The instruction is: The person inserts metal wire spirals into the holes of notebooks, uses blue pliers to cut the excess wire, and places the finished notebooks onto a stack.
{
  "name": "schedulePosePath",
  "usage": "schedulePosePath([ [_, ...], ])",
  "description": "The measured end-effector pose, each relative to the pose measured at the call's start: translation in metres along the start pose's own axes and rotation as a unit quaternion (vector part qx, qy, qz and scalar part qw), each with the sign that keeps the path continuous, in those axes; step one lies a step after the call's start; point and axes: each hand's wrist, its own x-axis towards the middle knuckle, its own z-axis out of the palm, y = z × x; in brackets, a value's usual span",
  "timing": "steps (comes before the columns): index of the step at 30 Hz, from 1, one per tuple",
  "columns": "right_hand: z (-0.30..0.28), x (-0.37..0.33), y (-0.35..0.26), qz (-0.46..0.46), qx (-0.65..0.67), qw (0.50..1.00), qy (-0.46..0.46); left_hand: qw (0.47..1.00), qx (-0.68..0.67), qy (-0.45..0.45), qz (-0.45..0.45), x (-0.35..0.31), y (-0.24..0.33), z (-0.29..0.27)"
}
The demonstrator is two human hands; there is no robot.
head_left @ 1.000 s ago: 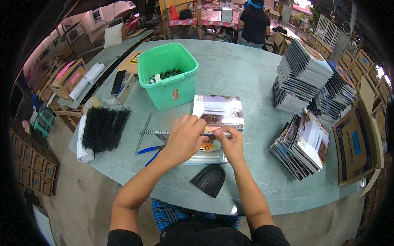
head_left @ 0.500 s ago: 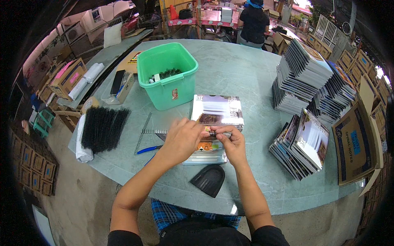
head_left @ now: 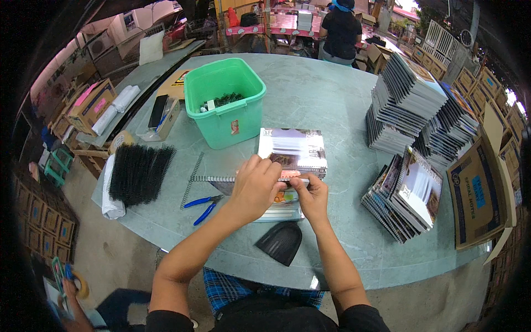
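A black spiral binding coil [head_left: 215, 179] runs along the edge of a notebook [head_left: 290, 175], its free end sticking out to the left. My left hand [head_left: 255, 182] is curled over the coil at that edge, its fingers closed. At the notebook's right end, my right hand [head_left: 311, 195] pinches the edge between thumb and fingers. Below my hands lies a small stack of books [head_left: 283, 212], mostly covered. Just beyond, a pile of notebooks with pale covers [head_left: 290, 145] sits on the table. Blue-handled pliers [head_left: 204, 208] lie open beside my left forearm.
A green bucket [head_left: 235, 124] holds black coil pieces. Many loose coils [head_left: 141, 174] lie at left. Bound notebook stacks [head_left: 406, 105] and a cardboard box [head_left: 475, 193] stand at right. A black pad [head_left: 281, 243] lies near the front edge. Another person [head_left: 340, 33] is at the back.
My left hand has shifted slightly right along the edge, uncovering more of the pliers. Another person's arm, with a tape roll, has come into view at the lower left.
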Motion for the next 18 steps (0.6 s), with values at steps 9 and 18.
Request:
schedulePosePath([
  [9, 0.003, 0.007, 0.005, -0.082, 0.132, 0.988, -0.011, 0.999, 0.023, -0.035, -0.004, -0.004, -0.012, -0.002],
  [18, 0.003, 0.008, -0.006, -0.087, 0.154, 0.983, -0.057, 0.998, 0.033, -0.055, -0.002, -0.004, -0.011, 0.002],
])
